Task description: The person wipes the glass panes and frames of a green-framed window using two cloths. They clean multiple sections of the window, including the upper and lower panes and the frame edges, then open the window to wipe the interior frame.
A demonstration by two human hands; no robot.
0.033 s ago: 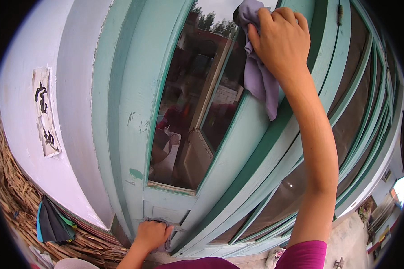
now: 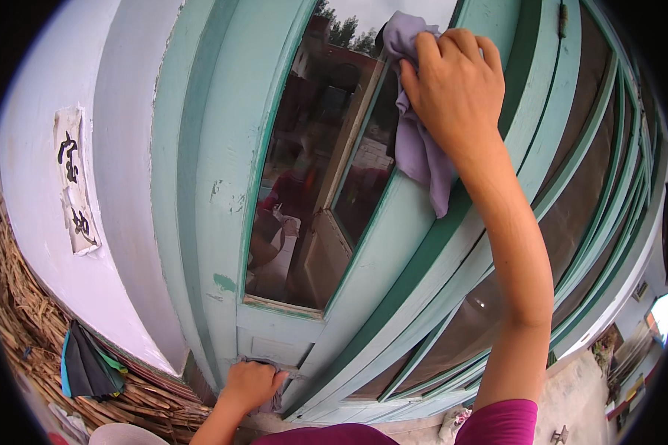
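High on the right side of the glass pane [image 2: 297,215], my right hand [image 2: 460,89] presses a greyish-purple cloth [image 2: 421,159] with its fingers curled over it. The cloth lies against the pane's edge and the pale green door frame [image 2: 378,259], and its loose end hangs down below my hand. Low on the door, my left hand [image 2: 249,386] is closed around a bunched grey cloth [image 2: 272,404], close to the bottom panel. The pane mirrors trees and a dim yard.
On the left is a white wall [image 2: 126,148] with a torn paper strip [image 2: 74,182]. Dry stalks [image 2: 30,319] and a folded black, blue and green umbrella [image 2: 89,363] lie below it. Green-framed screened windows [image 2: 571,193] stand on the right, beside a concrete floor [image 2: 571,400].
My right hand and its cloth have slid slightly down and to the left along the pane's edge. My left hand has hardly moved.
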